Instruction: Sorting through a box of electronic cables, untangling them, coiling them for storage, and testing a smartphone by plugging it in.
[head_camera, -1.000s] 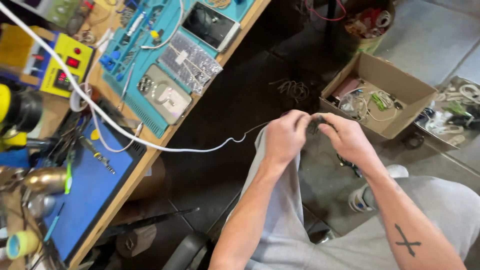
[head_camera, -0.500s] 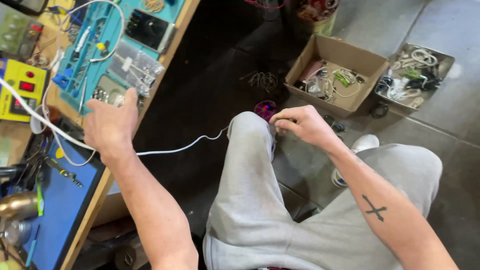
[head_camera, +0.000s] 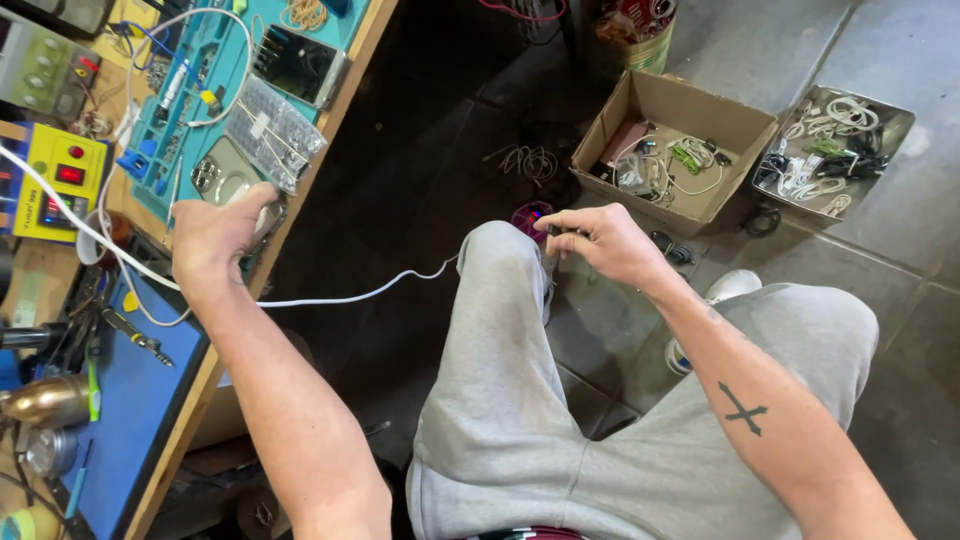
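Observation:
I sit beside a wooden workbench (head_camera: 330, 150), grey trousers in view. My left hand (head_camera: 218, 238) reaches to the bench edge, fingers curled over a silver phone back (head_camera: 222, 172) on a teal mat (head_camera: 205, 95); what it grips is hidden. A white cable (head_camera: 340, 298) runs from the bench, under that wrist, to my left knee (head_camera: 495, 265) and goes out of sight behind it. My right hand (head_camera: 600, 242) hovers just past the knee, thumb and fingers pinched on the cable's small dark end. A small purple object (head_camera: 530, 215) lies on the floor beside it.
On the floor stand a cardboard box (head_camera: 690, 100) of cables, a metal tray (head_camera: 895, 115) of white cables, a tin can (head_camera: 645, 45) and a wire coil (head_camera: 530, 160). The bench carries a yellow instrument (head_camera: 55, 175), a blue mat (head_camera: 130, 400), a phone (head_camera: 298, 65) and hand tools.
One second ago both hands were together at the cable end over my lap. My left hand has let go and reached to the bench edge; my right hand stays by the knee.

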